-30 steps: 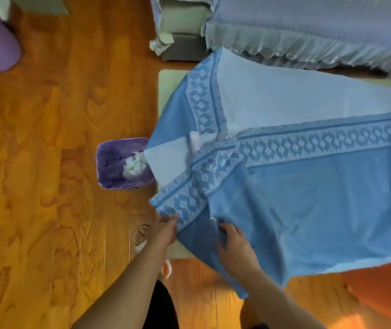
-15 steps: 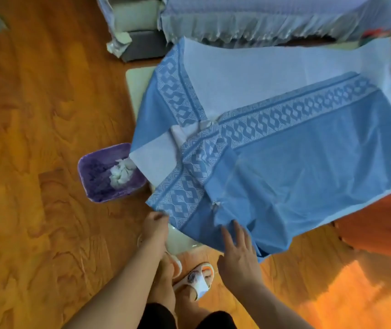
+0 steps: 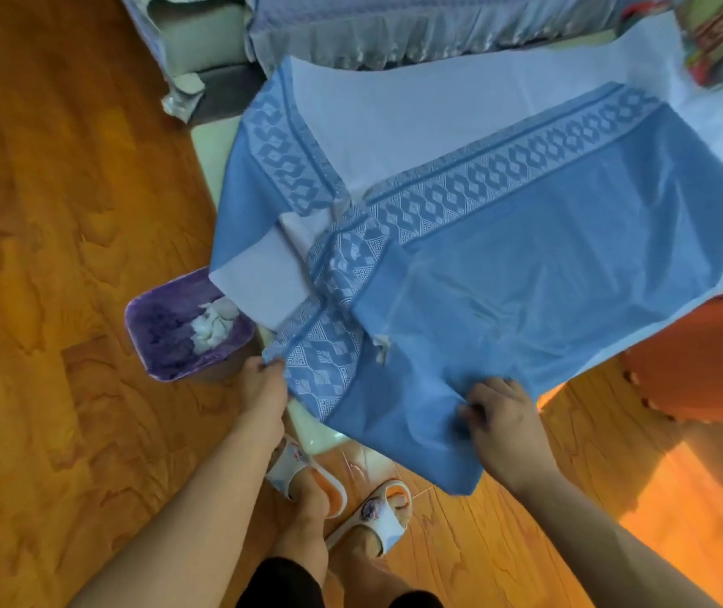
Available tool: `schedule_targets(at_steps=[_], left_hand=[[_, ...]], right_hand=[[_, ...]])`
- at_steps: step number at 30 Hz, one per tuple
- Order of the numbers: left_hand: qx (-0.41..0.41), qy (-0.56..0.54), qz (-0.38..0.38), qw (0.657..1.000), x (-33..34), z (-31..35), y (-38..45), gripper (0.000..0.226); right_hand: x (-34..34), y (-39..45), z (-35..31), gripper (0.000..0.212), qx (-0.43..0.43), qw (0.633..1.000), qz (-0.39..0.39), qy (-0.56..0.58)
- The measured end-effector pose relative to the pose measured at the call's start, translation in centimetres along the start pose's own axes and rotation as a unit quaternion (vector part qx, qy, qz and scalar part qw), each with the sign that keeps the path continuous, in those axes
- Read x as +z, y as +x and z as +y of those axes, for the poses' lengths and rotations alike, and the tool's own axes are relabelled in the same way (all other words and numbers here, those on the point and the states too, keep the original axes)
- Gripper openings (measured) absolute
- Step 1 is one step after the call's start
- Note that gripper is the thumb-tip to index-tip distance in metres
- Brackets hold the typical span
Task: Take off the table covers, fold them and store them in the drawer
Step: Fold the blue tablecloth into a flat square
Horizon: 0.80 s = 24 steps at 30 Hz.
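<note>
Pinching table cover (image 3: 526,278) edge, left hand (image 3: 263,383), right hand (image 3: 504,423)

The table cover (image 3: 548,309) under my fingers is thin woven cloth, blue with a slight sheen, its patterned border raised-looking, its underside pale and matt. The floor (image 3: 65,300) is glossy varnished wood. The purple bin (image 3: 184,331) looks like smooth plastic, perhaps, holding crumpled white paper (image 3: 212,329).
</note>
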<state>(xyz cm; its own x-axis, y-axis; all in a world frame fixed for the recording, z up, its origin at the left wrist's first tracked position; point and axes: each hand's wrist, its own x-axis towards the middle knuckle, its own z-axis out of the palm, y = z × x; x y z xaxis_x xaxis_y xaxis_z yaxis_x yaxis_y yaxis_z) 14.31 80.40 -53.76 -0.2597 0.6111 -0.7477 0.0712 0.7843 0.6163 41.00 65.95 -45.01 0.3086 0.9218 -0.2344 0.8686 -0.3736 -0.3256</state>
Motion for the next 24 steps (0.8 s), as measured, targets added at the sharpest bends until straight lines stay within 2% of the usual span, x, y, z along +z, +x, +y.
schedule_targets(at_steps=[1, 3, 6, 8, 9, 10, 12, 13, 15, 17, 18, 19, 21, 23, 24], left_hand=[[0.02, -0.009, -0.028, 0.999, -0.6, 1.5, -1.7, 0.007], [0.119, 0.018, -0.075, 0.99, -2.1, 6.9, -5.6, 0.014], [0.245, 0.023, -0.154, 0.957, -4.4, 17.4, -11.4, 0.028], [0.333, 0.068, -0.185, 0.922, -5.0, 24.1, -15.4, 0.041], [0.368, 0.096, -0.18, 0.907, -4.9, 27.5, -17.7, 0.04], [0.393, 0.113, -0.178, 0.895, -4.7, 30.5, -20.6, 0.039], [0.42, 0.139, -0.193, 0.876, -4.0, 34.9, -25.1, 0.039], [0.424, 0.146, -0.197, 0.872, -3.6, 36.6, -27.0, 0.041], [0.378, 0.13, -0.251, 0.882, -2.5, 38.9, -29.3, 0.039], [0.247, 0.072, -0.372, 0.892, -1.3, 39.6, -31.4, 0.019], [0.185, 0.046, -0.426, 0.885, -1.0, 39.6, -32.4, 0.009], [0.148, 0.037, -0.465, 0.872, -0.8, 39.4, -33.0, 0.008], [0.129, 0.027, -0.51, 0.85, -0.9, 39.0, -33.1, 0.012], [0.149, 0.008, -0.536, 0.831, -1.8, 39.4, -31.8, 0.013], [0.17, -0.003, -0.541, 0.824, -2.4, 39.9, -30.6, 0.012]], right_hand=[[-1.0, -0.2, -0.3, 0.027, 0.037, 0.998, -0.002, 0.041], [-3.9, 0.1, -0.5, 0.026, 0.139, 0.982, -0.003, 0.128], [-11.1, 1.0, -1.2, 0.024, 0.246, 0.933, 0.012, 0.262], [-16.3, 1.0, -2.5, 0.025, 0.277, 0.904, 0.007, 0.325], [-18.5, 0.7, -3.6, 0.024, 0.283, 0.897, 0.002, 0.338], [-20.0, 0.5, -4.8, 0.021, 0.284, 0.897, 0.007, 0.339], [-21.8, -0.9, -7.8, 0.009, 0.275, 0.909, 0.075, 0.304], [-22.2, -2.1, -9.8, 0.02, 0.251, 0.905, 0.123, 0.32], [-22.4, -4.6, -15.1, 0.067, 0.163, 0.896, 0.173, 0.376], [-21.6, -5.4, -19.9, 0.106, 0.099, 0.931, 0.196, 0.293], [-21.1, -4.6, -21.6, 0.114, 0.088, 0.939, 0.223, 0.248], [-20.9, -3.2, -22.9, 0.116, 0.112, 0.934, 0.259, 0.218], [-21.6, -0.4, -24.8, 0.1, 0.195, 0.895, 0.336, 0.218], [-22.8, 1.0, -25.2, 0.062, 0.244, 0.871, 0.388, 0.179], [-23.5, 1.0, -25.2, 0.037, 0.275, 0.872, 0.38, 0.143]])
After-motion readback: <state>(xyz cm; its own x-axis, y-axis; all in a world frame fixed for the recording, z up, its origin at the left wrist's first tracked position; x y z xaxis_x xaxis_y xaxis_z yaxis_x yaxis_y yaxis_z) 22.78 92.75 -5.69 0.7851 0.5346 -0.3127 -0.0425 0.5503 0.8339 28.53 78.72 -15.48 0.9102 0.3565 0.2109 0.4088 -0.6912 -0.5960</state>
